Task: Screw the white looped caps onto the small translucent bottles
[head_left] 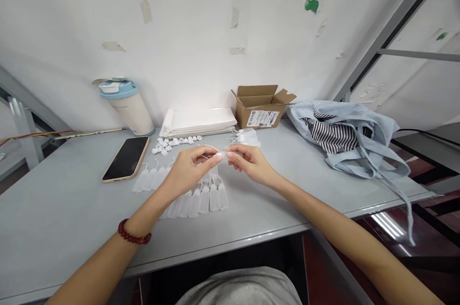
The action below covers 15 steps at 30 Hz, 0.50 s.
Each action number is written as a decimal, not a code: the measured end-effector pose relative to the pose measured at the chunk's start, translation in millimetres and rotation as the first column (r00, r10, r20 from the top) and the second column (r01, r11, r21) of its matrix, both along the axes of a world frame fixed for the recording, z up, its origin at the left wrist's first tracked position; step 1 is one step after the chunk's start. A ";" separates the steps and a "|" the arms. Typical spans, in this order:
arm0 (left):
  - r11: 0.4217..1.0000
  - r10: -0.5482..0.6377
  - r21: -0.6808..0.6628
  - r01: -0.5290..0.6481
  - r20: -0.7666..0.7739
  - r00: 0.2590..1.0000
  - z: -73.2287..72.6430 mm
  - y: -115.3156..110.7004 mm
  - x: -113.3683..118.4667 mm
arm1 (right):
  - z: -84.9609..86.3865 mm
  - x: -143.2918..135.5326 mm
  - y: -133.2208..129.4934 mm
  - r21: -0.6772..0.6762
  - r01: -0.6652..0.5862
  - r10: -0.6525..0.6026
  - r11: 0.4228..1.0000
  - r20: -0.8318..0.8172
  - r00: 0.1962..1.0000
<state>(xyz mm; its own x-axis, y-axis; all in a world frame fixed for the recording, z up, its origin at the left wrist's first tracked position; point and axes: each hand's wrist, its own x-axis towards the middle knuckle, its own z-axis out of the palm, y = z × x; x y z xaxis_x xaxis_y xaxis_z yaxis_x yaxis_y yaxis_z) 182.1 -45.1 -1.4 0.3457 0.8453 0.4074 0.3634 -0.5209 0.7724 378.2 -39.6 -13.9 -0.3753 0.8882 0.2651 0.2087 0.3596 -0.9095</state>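
Note:
My left hand (196, 166) and my right hand (251, 163) meet over the middle of the table, thumbs and forefingers pinched together. Between their fingertips is a small white cap (220, 154), with a clear part beside it on the right that the fingers mostly hide. Below and left of the hands lie rows of small translucent plastic bottles (204, 199), with white cords at their tops. More such bottles (247, 137) are piled just behind my right hand. Several loose white caps (168, 143) are scattered behind my left hand.
A phone (126, 158) and a blue-lidded tumbler (127, 106) are on the left. At the wall are a stack of white sheets or envelopes (199, 120) and an open cardboard box (262, 108). A light blue cloth bag (345, 132) lies on the right, its strap hanging over the table's edge.

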 end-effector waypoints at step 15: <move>0.941 0.006 0.335 0.040 -0.137 0.991 -9.1 -1.1 1.1 | 0.9 1.5 -4.8 0.191 0.036 -0.051 0.981 0.074 0.996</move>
